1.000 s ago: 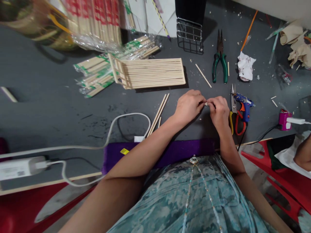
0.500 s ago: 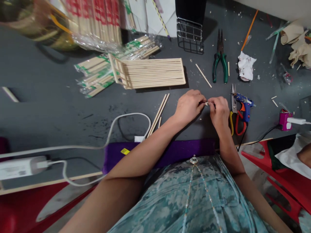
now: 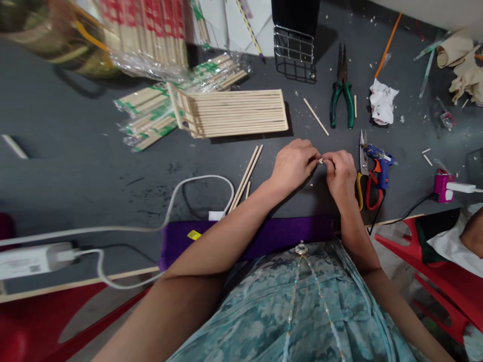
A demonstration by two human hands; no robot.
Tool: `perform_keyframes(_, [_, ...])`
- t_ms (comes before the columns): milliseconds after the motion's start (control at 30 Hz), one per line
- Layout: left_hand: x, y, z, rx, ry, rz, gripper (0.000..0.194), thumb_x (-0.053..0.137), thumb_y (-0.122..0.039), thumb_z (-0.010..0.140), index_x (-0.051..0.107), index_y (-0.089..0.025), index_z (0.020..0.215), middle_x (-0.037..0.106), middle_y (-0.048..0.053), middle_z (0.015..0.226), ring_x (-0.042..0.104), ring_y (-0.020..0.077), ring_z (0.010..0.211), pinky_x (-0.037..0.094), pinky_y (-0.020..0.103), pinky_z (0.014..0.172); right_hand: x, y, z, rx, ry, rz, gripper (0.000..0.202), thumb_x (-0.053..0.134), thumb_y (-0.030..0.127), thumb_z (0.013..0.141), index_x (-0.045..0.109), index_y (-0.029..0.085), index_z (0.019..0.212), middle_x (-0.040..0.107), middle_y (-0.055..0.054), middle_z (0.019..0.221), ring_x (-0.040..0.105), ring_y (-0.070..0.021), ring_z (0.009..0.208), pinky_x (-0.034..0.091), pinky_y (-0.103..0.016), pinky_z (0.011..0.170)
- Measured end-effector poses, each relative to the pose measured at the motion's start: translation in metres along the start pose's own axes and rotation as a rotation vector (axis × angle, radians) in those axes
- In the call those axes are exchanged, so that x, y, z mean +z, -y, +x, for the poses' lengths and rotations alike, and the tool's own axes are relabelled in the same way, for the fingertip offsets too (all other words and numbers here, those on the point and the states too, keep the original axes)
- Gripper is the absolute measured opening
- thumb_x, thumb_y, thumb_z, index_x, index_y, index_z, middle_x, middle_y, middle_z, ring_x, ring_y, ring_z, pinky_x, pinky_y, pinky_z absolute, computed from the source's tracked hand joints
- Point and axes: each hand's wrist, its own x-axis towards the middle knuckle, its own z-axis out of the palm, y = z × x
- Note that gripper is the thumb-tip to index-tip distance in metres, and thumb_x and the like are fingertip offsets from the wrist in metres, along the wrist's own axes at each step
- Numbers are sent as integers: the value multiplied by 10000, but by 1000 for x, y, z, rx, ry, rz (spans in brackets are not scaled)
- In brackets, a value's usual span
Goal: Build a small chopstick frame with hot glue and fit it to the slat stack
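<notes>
My left hand [image 3: 296,163] and my right hand [image 3: 339,168] meet fingertip to fingertip above the grey table. Both are closed in a pinch around a tiny pale piece [image 3: 320,161], too small to name and mostly covered by the fingers. Just beyond the left hand lies a rack-like frame of wooden sticks [image 3: 237,113] with an upright end at its left. Loose wooden sticks [image 3: 247,176] rest left of my left hand. Scissors [image 3: 363,166] with yellow and red handles lie right of my right hand, partly under a blue glue gun [image 3: 382,163].
Green-handled pliers [image 3: 341,95], a crumpled white paper [image 3: 382,102] and a small wire basket [image 3: 294,48] stand farther back. Wrapped chopsticks [image 3: 151,113] lie at the back left. A white cable [image 3: 177,196] loops on the left, near a purple cloth [image 3: 181,241]. Someone's arm [image 3: 471,234] shows at right.
My fingers have shifted very slightly around the tiny piece, with the right fingertips a little closer over it. Everything on the table stays where it was.
</notes>
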Motion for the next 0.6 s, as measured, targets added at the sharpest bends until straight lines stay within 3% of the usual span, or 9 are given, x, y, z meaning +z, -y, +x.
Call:
perform_keyframes(400, [0, 1, 1, 2, 11, 25, 146, 607, -177, 912, 753, -182, 903, 700, 67, 888, 619, 234, 914, 465, 336, 776, 0, -1, 1, 32, 26, 3, 130, 553, 184, 954, 663, 232, 904, 631, -62, 912, 532, -254, 912, 439, -380, 821])
perform_keyframes(600, [0, 0, 1, 5, 5, 27, 156, 600, -183, 917, 754, -181, 891, 700, 69, 881, 622, 235, 905, 466, 339, 765, -3, -1, 3, 17, 40, -4, 167, 525, 217, 994, 671, 233, 915, 647, -60, 922, 541, -247, 906, 433, -370, 820])
